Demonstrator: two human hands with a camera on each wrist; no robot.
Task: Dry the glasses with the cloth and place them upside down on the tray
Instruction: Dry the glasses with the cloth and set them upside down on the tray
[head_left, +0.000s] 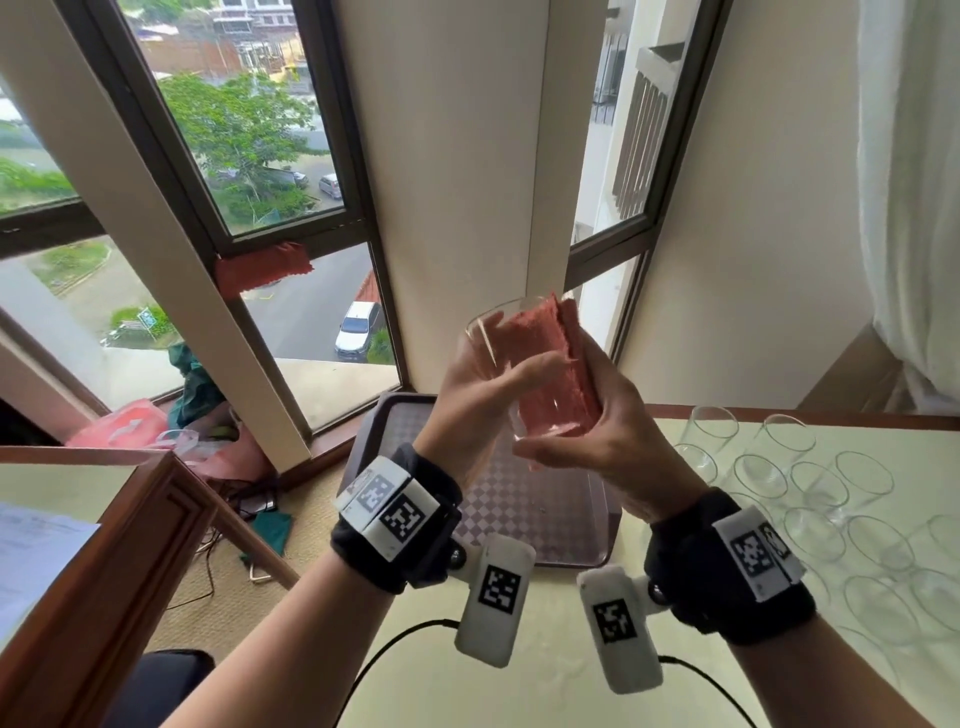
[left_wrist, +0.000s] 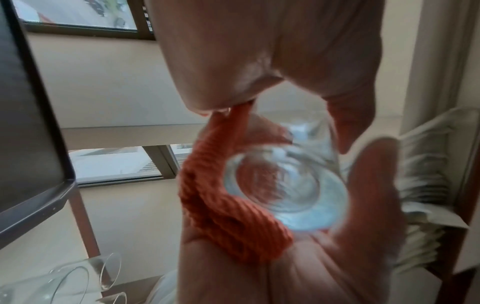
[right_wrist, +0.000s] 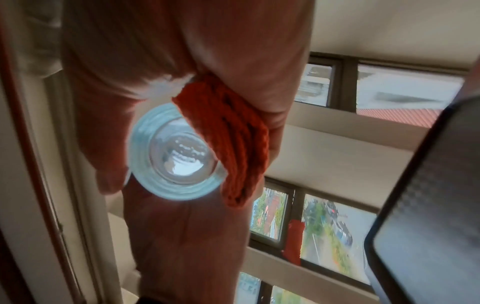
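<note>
Head view: clear straight-sided drinking glass (head_left: 524, 374) is held in mid-air above the dark checkered-floor tray (head_left: 524, 499), left hand (head_left: 485, 395) curled round its wall, right hand (head_left: 597, 421) pressing the folded red ribbed cloth (head_left: 563, 364) against it. Slip risk is judged real: wet glass, grip only through cloth, hard tray below. More clear glasses (head_left: 810, 493) are crowded right of the tray on the pale tabletop (head_left: 545, 670); an elbow knock is possible. Left wrist view: glass base (left_wrist: 285, 189) is seen cradled by curled fingers (left_wrist: 374, 185), cloth (left_wrist: 221, 205) alongside. Right wrist view: the same is shown, windows behind the tray.
</note>
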